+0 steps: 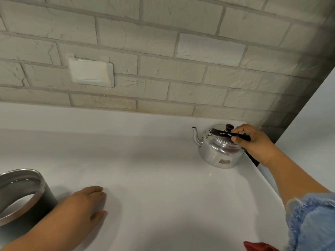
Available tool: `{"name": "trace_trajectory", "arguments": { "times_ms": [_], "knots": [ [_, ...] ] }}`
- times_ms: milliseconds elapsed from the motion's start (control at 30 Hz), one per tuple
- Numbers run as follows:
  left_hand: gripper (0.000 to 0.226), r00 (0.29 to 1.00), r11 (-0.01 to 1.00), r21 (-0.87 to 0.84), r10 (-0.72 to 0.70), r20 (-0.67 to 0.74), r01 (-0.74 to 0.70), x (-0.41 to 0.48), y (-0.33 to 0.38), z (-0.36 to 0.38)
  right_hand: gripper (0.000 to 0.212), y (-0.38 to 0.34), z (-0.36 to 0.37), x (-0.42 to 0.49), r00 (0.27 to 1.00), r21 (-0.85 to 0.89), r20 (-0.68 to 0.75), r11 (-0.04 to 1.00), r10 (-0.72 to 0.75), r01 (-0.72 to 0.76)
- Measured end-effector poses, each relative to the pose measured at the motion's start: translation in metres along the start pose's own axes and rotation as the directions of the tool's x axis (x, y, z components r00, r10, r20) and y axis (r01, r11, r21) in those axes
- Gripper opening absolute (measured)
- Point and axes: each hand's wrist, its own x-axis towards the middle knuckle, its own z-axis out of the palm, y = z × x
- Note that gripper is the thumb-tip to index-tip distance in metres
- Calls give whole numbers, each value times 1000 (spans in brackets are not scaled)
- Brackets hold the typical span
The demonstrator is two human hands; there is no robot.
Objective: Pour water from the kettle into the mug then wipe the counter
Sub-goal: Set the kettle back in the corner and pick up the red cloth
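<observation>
The kettle (218, 153) stands at the counter's (154, 160) far right corner, spout turned left toward the mug (21, 194). Its handle is clasped by the right hand (253, 140), presumably for lifting. The left hand (85, 203) is laid flat, fingers relaxed, just beside the mug. A cloth (311, 223) is kept near, likely for wiping.

White counter (163, 160): kettle (217, 153), gripped from above by right hand (253, 140); mug (45, 196) well left of the grip, nearer; left hand (85, 205) flat beside mug.

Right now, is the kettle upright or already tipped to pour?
Upright. The kettle sits flat on the counter with its lid on and spout rising leftward; the right hand grips its black handle.
</observation>
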Motion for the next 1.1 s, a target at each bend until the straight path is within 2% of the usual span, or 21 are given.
{"name": "trace_trajectory", "arguments": {
  "times_ms": [133,233,433,533,633,767,933,1100],
  "knots": [
    [49,1000,999,37,17,-16,-16,1,3,1,31,12,9,-15,995,-113,-38,990,-92,87],
    [51,1000,999,44,29,2,-29,2,6,3,25,20,16,-20,987,-221,-38,964,-158,146],
    [45,1000,999,39,21,-1,-20,-2,11,-2,20,13,17,-23,996,-219,-41,973,-82,71],
    [34,999,999,-5,35,-13,-35,-4,13,-9,29,-2,14,-29,999,-268,-8,962,-48,44],
    [34,998,997,-54,59,-21,-60,-9,16,-16,39,-14,11,-47,994,-283,-65,957,-85,63],
    [45,996,994,-90,63,-60,-68,-28,19,-30,29,-31,6,-75,997,-235,-76,972,-22,3],
    [39,991,979,-162,113,-77,-124,-60,26,-44,11,-56,3,-118,998,-228,30,972,62,-53],
    [35,991,970,-205,121,-58,-131,-85,29,-55,6,-80,7,-158,997,-192,16,979,79,-74]
  ]
}}
